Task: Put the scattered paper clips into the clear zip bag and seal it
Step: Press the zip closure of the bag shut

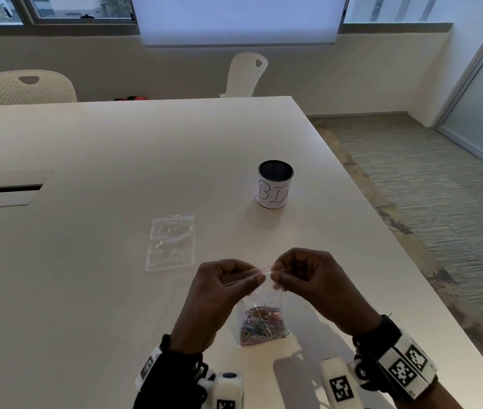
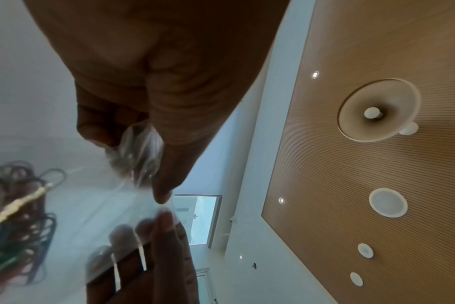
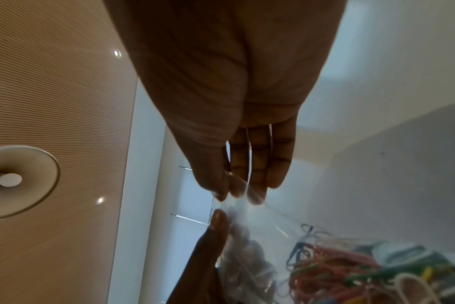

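A clear zip bag (image 1: 259, 302) hangs above the near part of the white table (image 1: 116, 149), with a heap of coloured paper clips (image 1: 262, 326) in its bottom. My left hand (image 1: 228, 278) pinches the bag's top edge on the left between thumb and fingers. My right hand (image 1: 290, 276) pinches the same edge on the right, its thumb tip almost touching the left one. In the left wrist view the bag (image 2: 140, 156) bunches under my thumb, with the clips (image 2: 16, 216) low left. In the right wrist view the film (image 3: 237, 197) stretches from my fingertips (image 3: 255, 197) down to the clips (image 3: 351, 265).
A second clear zip bag (image 1: 171, 242) lies flat on the table beyond my left hand. A dark mesh cup with a white paper label (image 1: 275, 184) stands farther back right. The table's right edge (image 1: 382, 219) runs diagonally beside carpet. Two white chairs (image 1: 21, 88) stand behind.
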The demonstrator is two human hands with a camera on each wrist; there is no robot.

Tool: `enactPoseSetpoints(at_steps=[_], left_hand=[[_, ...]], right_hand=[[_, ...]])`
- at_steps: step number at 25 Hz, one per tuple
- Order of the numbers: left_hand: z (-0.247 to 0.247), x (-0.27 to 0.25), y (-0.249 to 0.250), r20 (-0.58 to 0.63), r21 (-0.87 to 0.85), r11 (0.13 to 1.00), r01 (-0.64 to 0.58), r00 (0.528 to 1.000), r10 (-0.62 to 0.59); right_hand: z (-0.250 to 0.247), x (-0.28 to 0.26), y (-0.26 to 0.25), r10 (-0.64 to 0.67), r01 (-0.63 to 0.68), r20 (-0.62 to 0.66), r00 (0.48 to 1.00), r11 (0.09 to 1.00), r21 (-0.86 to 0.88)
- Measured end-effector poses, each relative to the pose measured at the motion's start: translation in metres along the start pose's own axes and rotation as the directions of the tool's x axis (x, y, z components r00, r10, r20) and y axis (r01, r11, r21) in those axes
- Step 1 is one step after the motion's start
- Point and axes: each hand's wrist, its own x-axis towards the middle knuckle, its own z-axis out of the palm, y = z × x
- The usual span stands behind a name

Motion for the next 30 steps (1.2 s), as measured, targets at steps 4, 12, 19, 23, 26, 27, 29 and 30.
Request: enactPoseSetpoints(at_steps=[4, 12, 19, 23, 26, 27, 29, 30], left_hand=[[0.000, 0.001, 0.001, -0.002, -0.021, 0.999, -0.026, 1.000, 0.026], [0.001, -0.002, 0.001, -0.012, 0.021, 0.996, -0.084, 0.996, 0.085], [0.007, -0.002, -0.004, -0.005, -0.060, 0.994, -0.097, 0.995, 0.097], [0.002, -0.007, -0.006, -0.060, 0.057, 0.988, -0.142, 0.988, 0.145], [-0.007, -0.009, -0.009, -0.089, 0.205, 0.952, -0.228, 0.964, 0.251], [-0.009, -0.009, -0.010, -0.082, 0.248, 0.933, -0.261, 0.954, 0.289], [-0.011, -0.008, -0.011, -0.081, 0.286, 0.908, -0.305, 0.937, 0.340], [-0.012, -0.007, -0.011, -0.091, 0.286, 0.906, -0.313, 0.932, 0.351]], right_hand=[[0.002, 0.000, 0.001, -0.005, 0.005, 0.002, 1.000, 1.000, -0.001], [0.006, -0.001, 0.001, -0.029, 0.027, -0.033, 0.999, 0.998, -0.060], [0.019, -0.003, 0.008, -0.107, 0.089, -0.116, 0.987, 0.985, -0.148], [0.007, -0.007, 0.007, -0.077, 0.065, -0.134, 0.988, 0.994, -0.092], [0.003, -0.008, 0.007, -0.083, 0.061, -0.146, 0.986, 0.986, -0.154], [0.004, -0.008, 0.007, -0.091, 0.065, -0.141, 0.986, 0.982, -0.176], [0.005, -0.008, 0.007, -0.089, 0.065, -0.140, 0.986, 0.984, -0.168], [0.005, -0.008, 0.006, -0.078, 0.060, -0.146, 0.986, 0.990, -0.129]])
